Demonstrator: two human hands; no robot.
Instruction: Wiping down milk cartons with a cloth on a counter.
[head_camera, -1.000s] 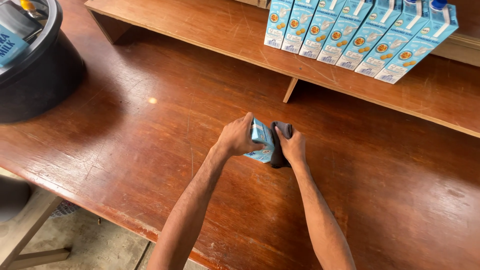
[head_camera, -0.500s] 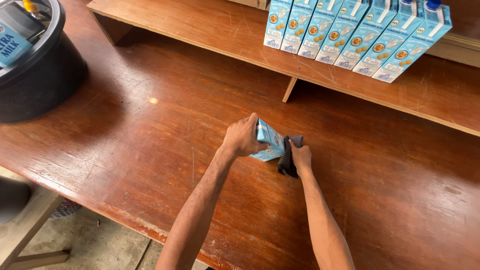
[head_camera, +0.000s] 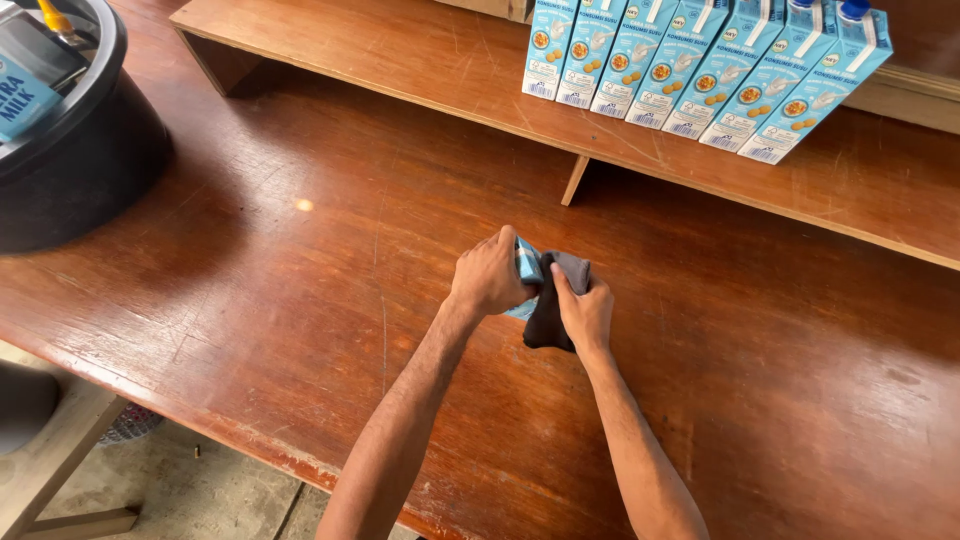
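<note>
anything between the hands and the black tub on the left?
No. In the head view only bare wooden table lies between the left hand, which grips the carton, and the black tub.

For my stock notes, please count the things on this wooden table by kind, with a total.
Light blue cartons standing in a row on the raised wooden shelf: 7
Light blue carton held in the left hand: 1
Dark cloth under the right hand: 1
Black round tub at the table's left end: 1
Total: 10
</note>
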